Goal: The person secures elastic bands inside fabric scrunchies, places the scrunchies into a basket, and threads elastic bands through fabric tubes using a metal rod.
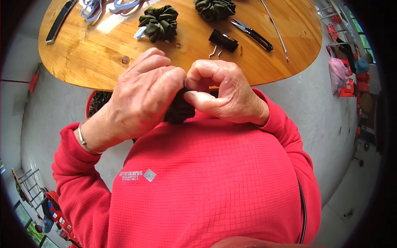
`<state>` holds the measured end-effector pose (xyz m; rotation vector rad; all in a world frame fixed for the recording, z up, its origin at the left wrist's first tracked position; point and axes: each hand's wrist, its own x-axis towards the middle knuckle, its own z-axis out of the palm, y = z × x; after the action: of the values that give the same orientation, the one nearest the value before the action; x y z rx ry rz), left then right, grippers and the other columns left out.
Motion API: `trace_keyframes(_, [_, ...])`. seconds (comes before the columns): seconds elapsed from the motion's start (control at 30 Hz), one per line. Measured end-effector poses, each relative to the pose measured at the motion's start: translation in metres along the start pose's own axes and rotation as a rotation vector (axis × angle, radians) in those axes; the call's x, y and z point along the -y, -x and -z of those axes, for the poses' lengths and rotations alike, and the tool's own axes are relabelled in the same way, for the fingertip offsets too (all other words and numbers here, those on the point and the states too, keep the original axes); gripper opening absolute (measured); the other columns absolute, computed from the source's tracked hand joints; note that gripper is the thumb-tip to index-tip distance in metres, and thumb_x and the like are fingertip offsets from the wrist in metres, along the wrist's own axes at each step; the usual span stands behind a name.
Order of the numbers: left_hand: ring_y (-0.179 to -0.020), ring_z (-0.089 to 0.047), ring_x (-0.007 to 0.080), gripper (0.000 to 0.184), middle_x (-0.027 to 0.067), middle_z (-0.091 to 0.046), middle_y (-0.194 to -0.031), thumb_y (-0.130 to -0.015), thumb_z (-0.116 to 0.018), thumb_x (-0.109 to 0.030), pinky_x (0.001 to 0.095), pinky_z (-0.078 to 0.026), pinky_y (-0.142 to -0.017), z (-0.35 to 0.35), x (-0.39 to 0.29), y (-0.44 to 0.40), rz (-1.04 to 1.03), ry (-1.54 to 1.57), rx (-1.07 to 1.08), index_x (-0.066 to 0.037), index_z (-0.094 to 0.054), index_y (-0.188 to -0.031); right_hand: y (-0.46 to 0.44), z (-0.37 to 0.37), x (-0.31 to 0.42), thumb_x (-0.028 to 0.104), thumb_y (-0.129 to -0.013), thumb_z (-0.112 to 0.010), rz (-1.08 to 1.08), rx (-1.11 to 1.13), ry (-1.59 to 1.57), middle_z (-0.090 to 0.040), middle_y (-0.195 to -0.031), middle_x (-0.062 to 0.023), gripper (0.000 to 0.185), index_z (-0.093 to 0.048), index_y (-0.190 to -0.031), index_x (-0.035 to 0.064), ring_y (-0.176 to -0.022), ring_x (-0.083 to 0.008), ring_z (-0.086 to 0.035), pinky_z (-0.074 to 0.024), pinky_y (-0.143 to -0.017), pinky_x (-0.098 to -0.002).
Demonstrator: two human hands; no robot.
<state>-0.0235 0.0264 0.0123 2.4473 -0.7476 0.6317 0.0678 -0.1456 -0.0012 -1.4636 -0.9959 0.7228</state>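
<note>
"Cloth [180, 110] first: where is it?"

"Dark and bunched, just under my fingertips, in front of my red top [215, 177] and near the table [95, 58] edge."

"And your left hand [144, 93]?"

"Curled over, fingers bent tight, pinching the cloth at its upper end. Most of it hangs below, on the inner side."

"Your right hand [229, 95]?"

"Thumb and forefinger bow into a ring, tips close against my left fingers. The thumb lies by the cloth's upper edge; whether I grip it there, I cannot tell."

"What's beyond?"

"A clip [225, 40] just ahead of my right hand, snips [258, 39] and a rod [276, 28] farther right, and two green scrunchies [158, 25]."
</note>
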Motion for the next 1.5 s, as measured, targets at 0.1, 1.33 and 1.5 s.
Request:
trace_keyframes(0.1, [-0.07, -0.055, 0.0296, 0.024, 0.0137, -0.053, -0.074, -0.067, -0.061, 0.006, 0.0414, -0.046, -0.069, -0.011, 0.007, 0.002, -0.046, 0.002, -0.089, 0.004, -0.053, -0.089, 0.001, 0.004, -0.003, 0.003, -0.075, -0.061, -0.068, -0.007, -0.048, -0.051, -0.062, -0.0024, 0.008, -0.054, -0.076, -0.0006, -0.057, -0.0076, -0.048, -0.041, -0.052, -0.0252])
trace_keyframes(1.33, [-0.061, -0.052, 0.0266, 0.016, 0.0107, -0.051, -0.067, -0.069, -0.06, 0.006, 0.0376, -0.042, -0.056, 0.0, 0.024, -0.011, 0.163, -0.024, 0.15, 0.0, -0.052, -0.081, -0.013, 0.007, -0.016, 0.003, -0.08, -0.057, -0.232, -0.039, -0.333, -0.056, -0.068, 0.0, 0.005, -0.056, -0.081, -0.0023, -0.061, -0.0029, -0.049, -0.0429, -0.054, -0.0202])
trace_keyframes(1.5, [-0.056, -0.047, 0.0246, 0.021, 0.0077, -0.049, -0.067, -0.064, -0.062, 0.002, 0.035, -0.039, -0.053, -0.011, 0.031, -0.002, 0.065, 0.043, -0.01, -0.001, -0.051, -0.082, -0.013, 0.012, -0.013, 0.005, -0.084, -0.056, -0.242, -0.012, -0.367, -0.056, -0.07, 0.0004, 0.01, -0.057, -0.091, -0.0023, -0.058, -0.0026, -0.049, -0.0417, -0.052, -0.0186])
